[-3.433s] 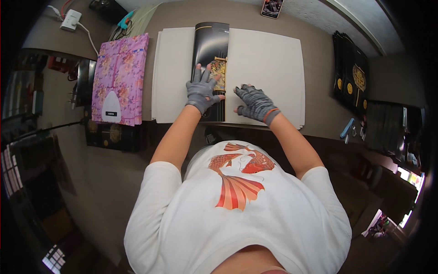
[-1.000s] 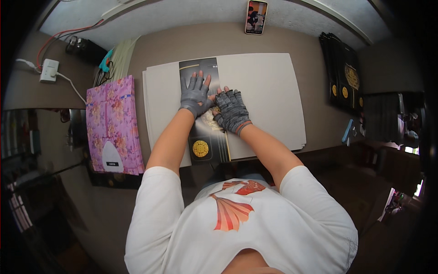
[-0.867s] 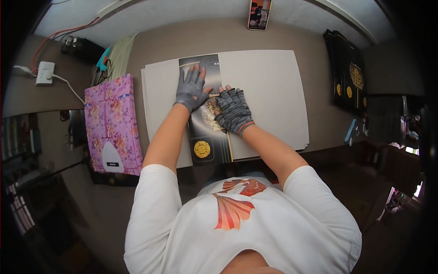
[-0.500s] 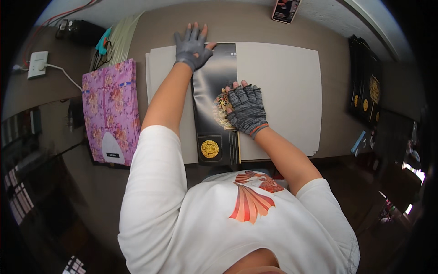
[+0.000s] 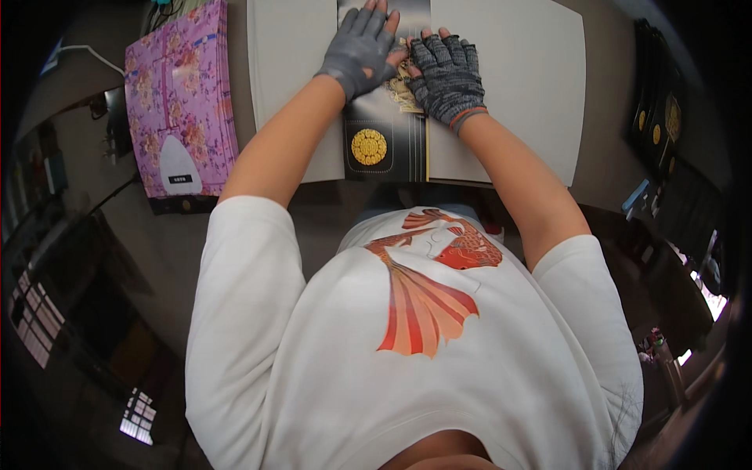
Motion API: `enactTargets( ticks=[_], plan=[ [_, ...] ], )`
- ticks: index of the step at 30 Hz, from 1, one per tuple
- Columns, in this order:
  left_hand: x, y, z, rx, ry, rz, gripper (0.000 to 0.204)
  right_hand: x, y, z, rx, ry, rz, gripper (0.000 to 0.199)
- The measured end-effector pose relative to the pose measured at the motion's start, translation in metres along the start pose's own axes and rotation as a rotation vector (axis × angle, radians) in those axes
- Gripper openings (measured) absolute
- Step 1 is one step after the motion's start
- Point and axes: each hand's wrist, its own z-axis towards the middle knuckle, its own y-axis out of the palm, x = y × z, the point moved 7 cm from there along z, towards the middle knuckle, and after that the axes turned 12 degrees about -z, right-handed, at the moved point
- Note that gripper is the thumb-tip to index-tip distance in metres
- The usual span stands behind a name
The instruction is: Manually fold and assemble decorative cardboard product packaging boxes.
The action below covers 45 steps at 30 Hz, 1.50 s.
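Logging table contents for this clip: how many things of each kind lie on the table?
Pale grey boards: 1
Black strips with gold emblem: 1
Pink floral boxes: 1
Black gold-dotted packs: 1
Total: 4

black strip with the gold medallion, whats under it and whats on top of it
The black strip lies on a pale flat board. Both gloved hands, left hand and right hand, press flat on its upper part, covering the print there.

The fingertips of the left hand (image 5: 359,45) are cut by the top edge. The black strip (image 5: 385,117) is partly hidden under both hands, and its far end beyond them is cut off.
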Motion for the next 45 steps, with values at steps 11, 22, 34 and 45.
enactTargets(
  ticks=[11,22,34,45],
  plan=[
    [0.086,-0.008,-0.121,0.019,0.028,-0.184,0.085,-0.006,-0.014,-0.004,-0.077,-0.031,0.002,0.060],
    [0.113,0.007,-0.144,0.102,-0.145,-0.169,0.076,-0.006,-0.005,-0.003,0.036,-0.033,-0.091,0.053],
    [0.143,0.030,-0.184,0.120,-0.169,-0.383,0.088,-0.108,-0.051,0.024,0.035,-0.242,0.142,0.053],
    [0.131,0.008,-0.182,0.283,-0.221,-0.592,0.088,-0.063,-0.021,0.227,0.062,-0.174,0.049,0.053]
  ],
)
